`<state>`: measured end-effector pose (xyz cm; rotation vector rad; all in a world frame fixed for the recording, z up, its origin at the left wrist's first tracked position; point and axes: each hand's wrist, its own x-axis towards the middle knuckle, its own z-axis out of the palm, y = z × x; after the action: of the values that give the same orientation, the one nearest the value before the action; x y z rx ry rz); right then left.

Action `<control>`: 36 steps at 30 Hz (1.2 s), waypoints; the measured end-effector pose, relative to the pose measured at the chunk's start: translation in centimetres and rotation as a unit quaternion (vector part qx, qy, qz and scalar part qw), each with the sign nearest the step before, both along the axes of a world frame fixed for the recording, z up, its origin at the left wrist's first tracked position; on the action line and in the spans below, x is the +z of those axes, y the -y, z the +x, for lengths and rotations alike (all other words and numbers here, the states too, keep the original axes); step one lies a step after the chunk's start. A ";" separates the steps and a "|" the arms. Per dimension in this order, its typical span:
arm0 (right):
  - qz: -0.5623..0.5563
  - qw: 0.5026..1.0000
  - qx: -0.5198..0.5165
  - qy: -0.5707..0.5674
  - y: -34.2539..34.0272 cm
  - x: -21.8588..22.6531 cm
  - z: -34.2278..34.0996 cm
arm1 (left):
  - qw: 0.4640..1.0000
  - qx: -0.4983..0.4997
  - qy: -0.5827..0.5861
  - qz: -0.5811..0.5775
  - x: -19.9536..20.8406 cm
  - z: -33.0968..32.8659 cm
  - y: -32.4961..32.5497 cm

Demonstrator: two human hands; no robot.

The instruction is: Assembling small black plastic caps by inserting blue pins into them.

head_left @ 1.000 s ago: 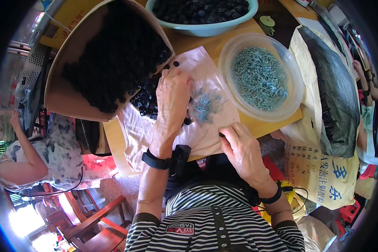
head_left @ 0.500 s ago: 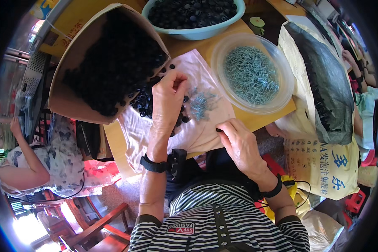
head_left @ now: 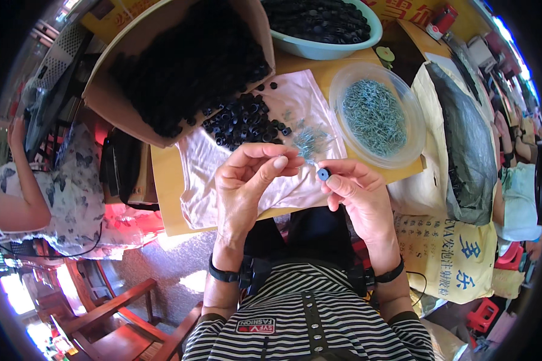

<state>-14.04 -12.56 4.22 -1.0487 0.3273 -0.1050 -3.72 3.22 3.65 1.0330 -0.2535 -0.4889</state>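
In front of my body, my left hand is closed in a pinch, thumb against fingertips. Whatever it holds, if anything, is too small or hidden to name. Beside it, my right hand grips a small round black plastic cap with a hole in its middle, between thumb and forefinger. A pale pink cloth lies under the work. On it, beyond my left hand, is a heap of black plastic caps. A small pile of bluish metal screws sits just beyond my fingertips.
An open cardboard box full of black pieces leans at the far left. A pale blue basin holds more. To the right stand a clear round tub of screws and a sack. Another person's arm is at left.
My left hand has come back from the heap toward me, and my right hand has moved up beside it with the black cap, now turned into view. The whole view has shifted.
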 end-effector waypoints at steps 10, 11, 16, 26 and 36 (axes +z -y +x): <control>0.099 0.994 0.043 -0.019 -1.5 -0.4 1.0 | 0.995 0.023 -0.023 -0.094 -1.0 -2.0 -1.3; 0.099 0.994 0.047 -0.017 -1.6 -0.5 1.1 | 0.994 0.024 -0.030 -0.101 -1.0 -2.1 -1.3; 0.102 0.993 0.060 -0.023 -2.2 -0.4 1.6 | 0.994 0.042 -0.007 -0.101 -1.9 -2.1 -1.6; 0.063 0.995 0.075 -0.023 -2.9 -0.6 2.2 | 0.990 0.076 0.117 0.002 -2.8 -1.9 -2.8; -0.019 0.996 0.088 0.006 -3.3 -1.8 1.6 | 0.996 0.020 0.085 0.025 -4.1 -2.4 -3.7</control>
<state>-12.47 -9.23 2.41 -1.1090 0.2222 0.0417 -6.17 6.95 -0.42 1.1282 -0.3730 -0.3738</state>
